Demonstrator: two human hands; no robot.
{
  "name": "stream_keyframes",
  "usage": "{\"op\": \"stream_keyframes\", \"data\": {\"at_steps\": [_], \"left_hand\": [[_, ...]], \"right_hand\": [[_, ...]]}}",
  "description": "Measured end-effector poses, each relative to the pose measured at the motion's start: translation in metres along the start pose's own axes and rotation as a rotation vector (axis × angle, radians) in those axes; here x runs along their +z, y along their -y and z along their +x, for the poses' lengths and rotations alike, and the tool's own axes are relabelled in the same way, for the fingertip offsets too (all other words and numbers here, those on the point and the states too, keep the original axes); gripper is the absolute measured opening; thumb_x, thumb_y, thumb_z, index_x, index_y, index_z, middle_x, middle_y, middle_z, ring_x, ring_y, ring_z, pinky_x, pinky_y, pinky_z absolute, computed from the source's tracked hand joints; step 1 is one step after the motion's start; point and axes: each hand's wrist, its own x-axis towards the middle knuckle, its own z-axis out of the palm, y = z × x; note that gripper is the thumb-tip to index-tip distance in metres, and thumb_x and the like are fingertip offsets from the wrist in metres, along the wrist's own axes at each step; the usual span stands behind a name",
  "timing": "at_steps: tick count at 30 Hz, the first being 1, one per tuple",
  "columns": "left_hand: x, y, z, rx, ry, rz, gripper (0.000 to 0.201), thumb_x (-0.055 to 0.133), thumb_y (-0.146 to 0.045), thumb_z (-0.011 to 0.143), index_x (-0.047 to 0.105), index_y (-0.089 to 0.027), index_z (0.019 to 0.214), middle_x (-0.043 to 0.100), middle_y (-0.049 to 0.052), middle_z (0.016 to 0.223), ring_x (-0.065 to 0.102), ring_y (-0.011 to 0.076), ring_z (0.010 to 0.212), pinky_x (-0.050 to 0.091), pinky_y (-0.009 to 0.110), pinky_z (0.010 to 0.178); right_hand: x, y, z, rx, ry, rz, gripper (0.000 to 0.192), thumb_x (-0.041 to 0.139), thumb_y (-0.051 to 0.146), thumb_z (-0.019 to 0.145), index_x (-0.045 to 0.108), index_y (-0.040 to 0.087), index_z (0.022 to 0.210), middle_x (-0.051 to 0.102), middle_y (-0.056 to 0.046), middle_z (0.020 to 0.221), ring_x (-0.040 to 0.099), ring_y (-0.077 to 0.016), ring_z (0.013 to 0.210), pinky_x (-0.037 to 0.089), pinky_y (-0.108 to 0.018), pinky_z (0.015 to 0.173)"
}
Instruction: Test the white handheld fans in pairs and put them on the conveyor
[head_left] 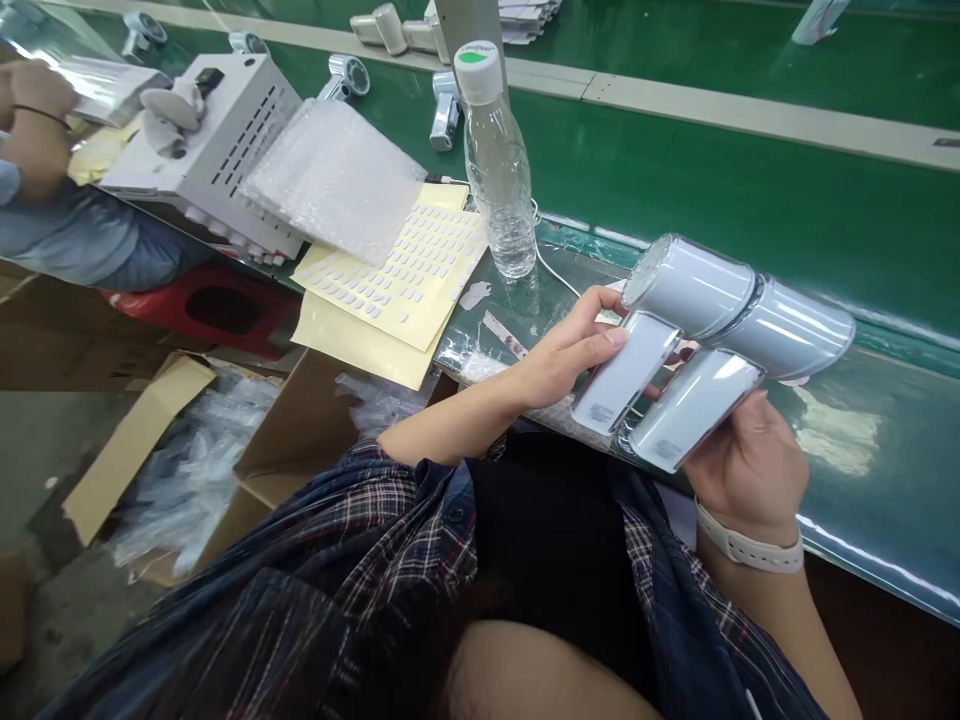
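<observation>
The right hand [742, 465] is closed around the lower end of the right-hand white device [739, 375], whose flat handle is gripped from beneath, fingers hidden behind it; a pale wristband [746, 548] is worn on that wrist. The left hand [566, 350] is half curled, its thumb and fingertips laid against the handle of the left-hand white device [664, 330], which is steadied rather than fully enclosed. The two devices are held side by side, touching, just above the near edge of the glossy table [847, 470].

Each device is seen as a short, rounded barrel set across the top of a flat, slab-like handle, in the manner of a small hair dryer. The surfaces are smooth, white to pale grey, and strongly glossy, with ceiling lights reflected as streaks along the barrels. A small dark printed label is visible near the foot of the left handle; its text cannot be read.

Beyond the left hand, a clear plastic bottle [496, 160] with a white cap is stood upright on the table. Yellow sticker sheets [409, 275] are spread to its left, partly covered by a bubble-wrap sheet [337, 180]. A white metal box [225, 130] lies farther left, beside another person's arm [30, 130]. An open cardboard box [300, 420] is placed on the floor below.
</observation>
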Motion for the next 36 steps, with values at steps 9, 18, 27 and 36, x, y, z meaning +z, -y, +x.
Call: {"op": "stream_keyframes", "data": {"at_steps": [9, 18, 27, 36], "left_hand": [[0.007, 0.000, 0.007, -0.096, 0.042, -0.179, 0.068, 0.098, -0.048, 0.071, 0.061, -0.018, 0.119, 0.073, 0.008, 0.102, 0.074, 0.0209, 0.088, 0.061, 0.038, 0.087], [0.011, 0.009, 0.006, -0.157, -0.012, -0.237, 0.071, 0.086, -0.074, 0.077, 0.065, -0.019, 0.117, 0.074, 0.011, 0.109, 0.069, 0.0182, 0.086, 0.058, 0.034, 0.079], [0.000, 0.009, 0.006, -0.095, -0.036, -0.144, 0.068, 0.087, -0.049, 0.082, 0.061, -0.021, 0.137, 0.076, 0.012, 0.120, 0.076, 0.0309, 0.114, 0.060, 0.037, 0.086], [-0.001, 0.001, 0.004, -0.106, 0.024, -0.029, 0.088, 0.103, -0.052, 0.064, 0.066, -0.016, 0.135, 0.079, 0.015, 0.118, 0.078, 0.0253, 0.103, 0.061, 0.032, 0.086]], "right_hand": [[0.009, 0.017, 0.009, 0.114, -0.039, 0.048, 0.031, 0.061, 0.050, 0.094, 0.080, 0.028, 0.104, 0.074, -0.009, 0.098, 0.072, -0.0296, 0.094, 0.067, -0.049, 0.076], [0.012, 0.016, 0.006, 0.098, 0.034, 0.014, 0.040, 0.054, 0.055, 0.096, 0.073, 0.023, 0.082, 0.062, -0.007, 0.079, 0.059, -0.0213, 0.068, 0.054, -0.036, 0.059], [0.010, 0.025, 0.003, 0.008, -0.061, 0.096, 0.034, 0.073, 0.048, 0.080, 0.080, 0.021, 0.101, 0.068, -0.011, 0.092, 0.064, -0.0262, 0.079, 0.048, -0.033, 0.044], [0.006, 0.012, 0.003, -0.012, -0.324, 0.133, 0.032, 0.048, 0.028, 0.093, 0.077, 0.017, 0.099, 0.074, -0.011, 0.085, 0.073, -0.0235, 0.078, 0.065, -0.038, 0.067]]}}
